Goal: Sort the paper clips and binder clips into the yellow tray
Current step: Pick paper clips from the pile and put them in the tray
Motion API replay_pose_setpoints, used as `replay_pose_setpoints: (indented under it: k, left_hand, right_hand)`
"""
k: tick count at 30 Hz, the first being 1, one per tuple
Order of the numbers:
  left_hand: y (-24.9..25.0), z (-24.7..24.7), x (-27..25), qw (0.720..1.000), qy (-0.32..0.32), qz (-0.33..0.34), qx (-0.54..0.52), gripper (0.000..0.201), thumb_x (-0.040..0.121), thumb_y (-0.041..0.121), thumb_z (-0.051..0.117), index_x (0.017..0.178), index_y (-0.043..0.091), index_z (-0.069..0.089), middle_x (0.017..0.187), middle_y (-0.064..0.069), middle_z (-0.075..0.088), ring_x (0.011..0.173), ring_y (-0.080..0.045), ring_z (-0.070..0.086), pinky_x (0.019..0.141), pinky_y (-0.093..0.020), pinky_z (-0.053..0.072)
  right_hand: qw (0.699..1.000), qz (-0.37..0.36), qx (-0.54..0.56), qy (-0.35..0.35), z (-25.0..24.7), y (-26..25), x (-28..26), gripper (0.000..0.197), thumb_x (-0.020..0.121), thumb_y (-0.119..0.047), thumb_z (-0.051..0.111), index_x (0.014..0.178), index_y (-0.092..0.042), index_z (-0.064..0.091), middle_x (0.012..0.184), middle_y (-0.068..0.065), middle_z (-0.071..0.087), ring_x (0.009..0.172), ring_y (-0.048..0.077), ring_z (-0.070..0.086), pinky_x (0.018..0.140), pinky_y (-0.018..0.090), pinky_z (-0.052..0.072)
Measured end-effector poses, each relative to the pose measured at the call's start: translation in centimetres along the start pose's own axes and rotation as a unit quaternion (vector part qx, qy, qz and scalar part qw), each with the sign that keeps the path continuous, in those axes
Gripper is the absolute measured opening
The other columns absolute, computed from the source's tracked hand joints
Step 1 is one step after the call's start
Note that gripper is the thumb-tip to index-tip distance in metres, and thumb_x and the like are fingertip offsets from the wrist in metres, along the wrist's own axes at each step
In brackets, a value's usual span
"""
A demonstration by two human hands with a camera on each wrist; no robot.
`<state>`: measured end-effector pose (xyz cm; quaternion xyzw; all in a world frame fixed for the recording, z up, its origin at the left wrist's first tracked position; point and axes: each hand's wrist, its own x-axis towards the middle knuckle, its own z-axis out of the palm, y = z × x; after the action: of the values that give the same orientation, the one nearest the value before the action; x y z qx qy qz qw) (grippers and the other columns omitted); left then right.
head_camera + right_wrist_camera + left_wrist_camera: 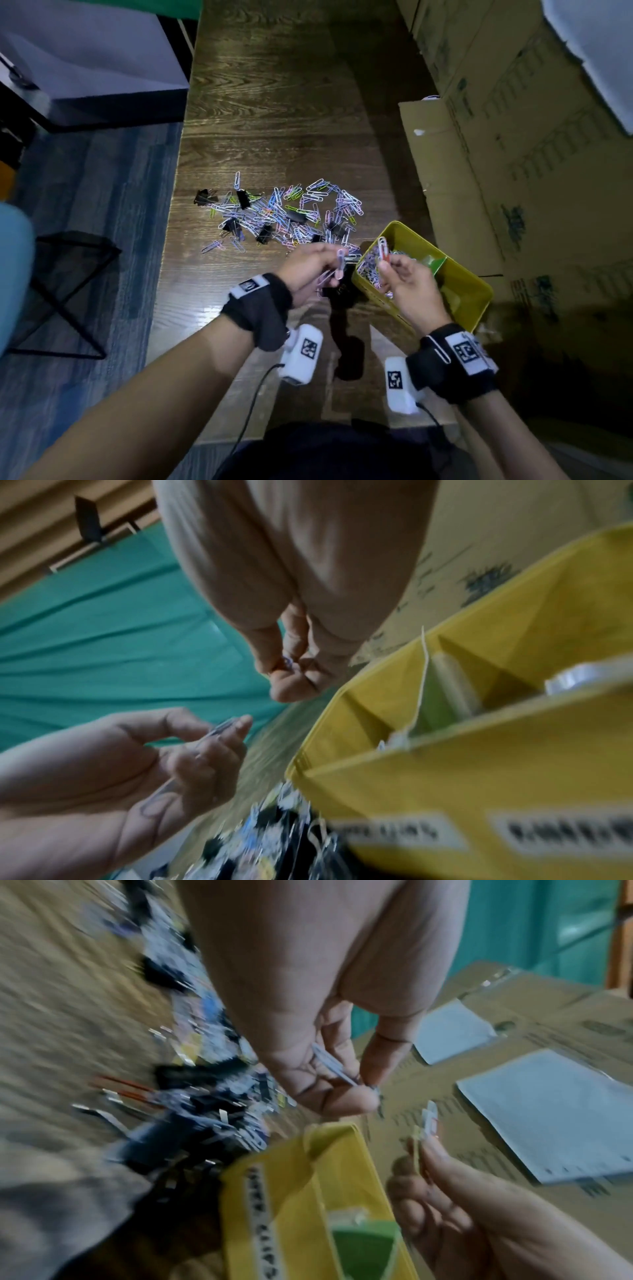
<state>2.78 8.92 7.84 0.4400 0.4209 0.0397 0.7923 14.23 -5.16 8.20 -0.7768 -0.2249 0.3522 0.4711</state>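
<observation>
A heap of coloured paper clips (284,212) and black binder clips (264,234) lies on the wooden table. The yellow tray (471,291) stands at the right, with paper clips (368,269) in its near-left compartment. My left hand (310,270) is raised just left of the tray and pinches a few pale paper clips (337,265), which also show as paper clips (334,1065) in the left wrist view. My right hand (406,284) hovers over the tray's left end and pinches a red and white paper clip (383,248). The wrist views are blurred.
Cardboard boxes (513,154) stand along the table's right side, close behind the tray. A green divider (435,263) splits the tray. A black binder clip (340,291) lies under my left hand. A dark box (92,68) and a wire stool (68,291) sit left of the table.
</observation>
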Motion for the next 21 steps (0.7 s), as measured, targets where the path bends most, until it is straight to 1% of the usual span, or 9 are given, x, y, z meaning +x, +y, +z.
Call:
replay_pose_setpoints:
  k: [2, 4, 6, 7, 10, 12, 14, 17, 21]
  left_hand:
    - [1.0, 3.7, 1.2, 0.999, -0.006, 0.007, 0.034, 0.021, 0.081, -0.01, 0.051, 0.099, -0.005, 0.061, 0.075, -0.012, 0.059, 0.055, -0.016, 0.052, 0.049, -0.025, 0.046]
    - [1.1, 6.4, 2.5, 0.997, -0.012, 0.009, 0.08, 0.022, 0.082, -0.006, 0.055, 0.103, -0.005, 0.061, 0.082, -0.014, 0.062, 0.065, -0.019, 0.058, 0.061, -0.029, 0.052]
    - [1.0, 8.3, 3.4, 0.989, -0.015, 0.006, 0.145, 0.029, 0.083, 0.0, 0.057, 0.111, -0.001, 0.062, 0.097, -0.016, 0.066, 0.088, -0.028, 0.063, 0.08, -0.038, 0.052]
    - [0.9, 8.8, 3.8, 0.983, -0.018, 0.006, 0.183, 0.033, 0.084, 0.005, 0.058, 0.117, 0.003, 0.06, 0.104, -0.015, 0.066, 0.099, -0.031, 0.061, 0.085, -0.039, 0.049]
    - [0.7, 9.0, 4.1, 0.961, -0.03, 0.02, 0.274, 0.036, 0.087, 0.012, 0.057, 0.123, 0.01, 0.058, 0.102, -0.002, 0.059, 0.098, -0.019, 0.054, 0.079, -0.029, 0.042]
    - [0.2, 8.1, 4.3, 0.964, -0.033, 0.016, 0.264, 0.032, 0.087, 0.012, 0.057, 0.119, 0.013, 0.061, 0.108, -0.003, 0.064, 0.1, -0.019, 0.059, 0.088, -0.031, 0.046]
    - [0.1, 6.8, 3.9, 0.978, -0.037, 0.008, 0.207, 0.023, 0.089, 0.006, 0.055, 0.111, 0.007, 0.062, 0.103, -0.011, 0.067, 0.09, -0.02, 0.065, 0.084, -0.03, 0.052]
    - [0.1, 3.9, 2.9, 0.993, -0.03, 0.012, 0.109, 0.018, 0.088, -0.004, 0.054, 0.105, -0.003, 0.059, 0.081, -0.014, 0.066, 0.064, -0.017, 0.066, 0.067, -0.026, 0.057]
    - [0.4, -2.3, 1.8, 0.993, 0.017, 0.029, 0.115, 0.013, 0.088, -0.005, 0.054, 0.098, -0.001, 0.062, 0.073, -0.011, 0.065, 0.056, -0.016, 0.063, 0.053, -0.025, 0.055]
  right_hand:
    - [0.998, 0.0, -0.039, 0.046, -2.1, 0.0, 0.8, 0.019, 0.094, -0.016, 0.056, 0.077, -0.025, 0.058, 0.067, -0.002, 0.061, 0.06, 0.017, 0.058, 0.071, 0.041, 0.053]
    - [0.993, 0.012, -0.093, 0.069, -3.6, -0.2, 1.4, 0.021, 0.093, -0.024, 0.058, 0.073, -0.027, 0.058, 0.07, -0.001, 0.066, 0.067, 0.022, 0.064, 0.076, 0.045, 0.055]
    - [0.984, 0.021, -0.161, 0.069, -4.3, -0.5, 1.8, 0.019, 0.093, -0.027, 0.058, 0.073, -0.025, 0.059, 0.078, 0.002, 0.07, 0.076, 0.024, 0.066, 0.08, 0.044, 0.054]
    - [0.978, 0.019, -0.198, 0.068, -4.5, -0.6, 1.9, 0.015, 0.093, -0.027, 0.058, 0.079, -0.023, 0.062, 0.083, 0.004, 0.071, 0.079, 0.024, 0.066, 0.082, 0.042, 0.054]
    - [0.955, 0.003, -0.287, 0.071, -4.7, -1.1, 2.5, 0.019, 0.095, -0.023, 0.056, 0.099, -0.009, 0.067, 0.092, 0.011, 0.07, 0.081, 0.024, 0.061, 0.079, 0.033, 0.05]
    - [0.946, 0.012, -0.321, 0.053, -4.7, -0.8, 3.2, 0.021, 0.095, -0.021, 0.055, 0.103, -0.005, 0.066, 0.093, 0.015, 0.069, 0.079, 0.026, 0.058, 0.075, 0.032, 0.048]
    - [0.931, 0.033, -0.364, 0.01, -4.3, -0.2, 3.9, 0.02, 0.094, -0.018, 0.055, 0.104, -0.005, 0.067, 0.095, 0.016, 0.069, 0.074, 0.024, 0.054, 0.069, 0.026, 0.044]
    - [0.906, 0.063, -0.416, -0.052, -3.3, -0.2, 4.6, 0.025, 0.093, -0.022, 0.057, 0.11, -0.005, 0.063, 0.095, 0.012, 0.066, 0.076, 0.023, 0.056, 0.068, 0.026, 0.047]
    - [0.887, 0.075, -0.449, -0.082, -2.5, -1.5, 5.2, 0.04, 0.088, -0.032, 0.065, 0.12, -0.009, 0.059, 0.09, 0.008, 0.062, 0.081, 0.023, 0.057, 0.067, 0.024, 0.041]
